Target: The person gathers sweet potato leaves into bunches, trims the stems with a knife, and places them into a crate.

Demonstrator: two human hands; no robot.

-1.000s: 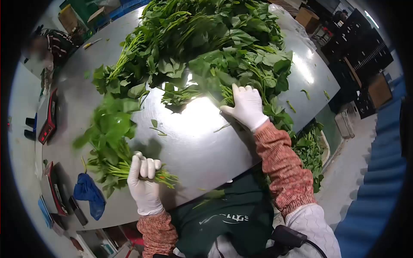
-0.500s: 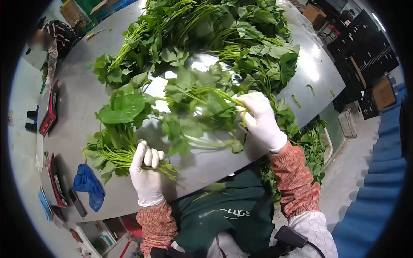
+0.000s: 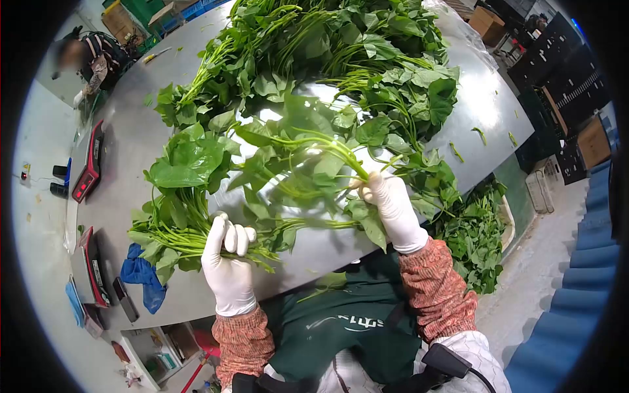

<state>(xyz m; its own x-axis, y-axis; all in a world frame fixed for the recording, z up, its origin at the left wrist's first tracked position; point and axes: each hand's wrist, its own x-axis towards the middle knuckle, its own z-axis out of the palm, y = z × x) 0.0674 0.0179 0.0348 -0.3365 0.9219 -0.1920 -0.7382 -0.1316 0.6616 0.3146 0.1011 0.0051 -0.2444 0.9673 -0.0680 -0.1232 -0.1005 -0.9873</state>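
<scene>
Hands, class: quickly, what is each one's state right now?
Left hand: closed around the stems of a leafy bunch.
Right hand: closed on the stems of a second handful of greens.

We see the left hand (image 3: 228,272) and the right hand (image 3: 393,206), each in a thin white glove. Over both forearms we note orange-red patterned sleeve covers (image 3: 438,291), gathered at the wrist. A dark green apron (image 3: 341,321) with pale lettering covers the chest. At the right upper arm we find a white quilted jacket (image 3: 475,360), and a black device (image 3: 449,360) with a black cable.
</scene>
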